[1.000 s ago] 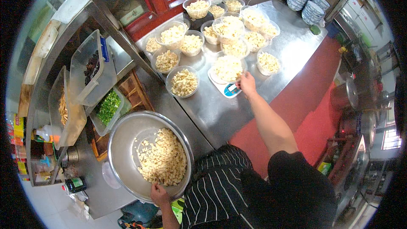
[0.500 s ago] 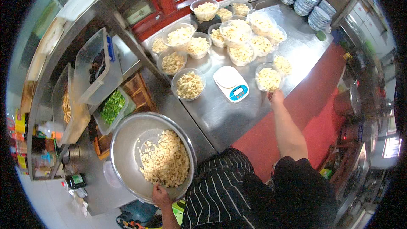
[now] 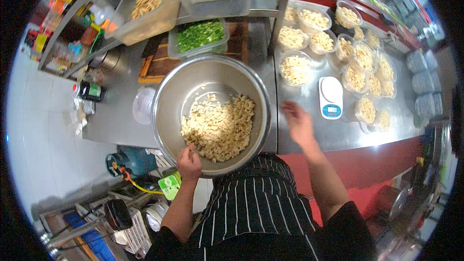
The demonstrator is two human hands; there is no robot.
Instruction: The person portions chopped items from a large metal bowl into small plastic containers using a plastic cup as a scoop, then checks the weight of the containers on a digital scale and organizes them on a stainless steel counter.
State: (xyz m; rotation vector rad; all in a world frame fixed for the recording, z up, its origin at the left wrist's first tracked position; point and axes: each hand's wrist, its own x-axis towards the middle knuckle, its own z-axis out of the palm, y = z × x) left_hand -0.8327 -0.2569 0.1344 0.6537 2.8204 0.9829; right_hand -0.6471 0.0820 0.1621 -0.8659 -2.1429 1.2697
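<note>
A large steel mixing bowl [image 3: 166, 92] stands before me, holding a heap of small pale yellow diced pieces [image 3: 217, 125]. My left hand [image 3: 189, 163] is closed at its near left rim, fingers curled inward beside the pieces. My right hand [image 3: 298, 123] is over the steel counter just right of the bowl, holding nothing, its slightly blurred fingers apart. Further right lies a white kitchen scale [image 3: 331, 97] with a blue display panel and a bare weighing plate. The nearest filled tub [image 3: 296, 69] sits behind and left of the scale; another tub [image 3: 365, 110] is to its right.
Several more filled plastic tubs [image 3: 356, 78] crowd the back right, some stacked. Bowl stacks [image 3: 427, 83] stand at the far right. Behind the mixing bowl, a tub of chopped greens [image 3: 200, 37] rests on a wooden board [image 3: 153, 70]. A shelf above holds two bins [image 3: 217, 2].
My right hand has let go of the filled tub right of the scale and moved left toward the mixing bowl. My left hand stays at its rim. The view has turned left.
</note>
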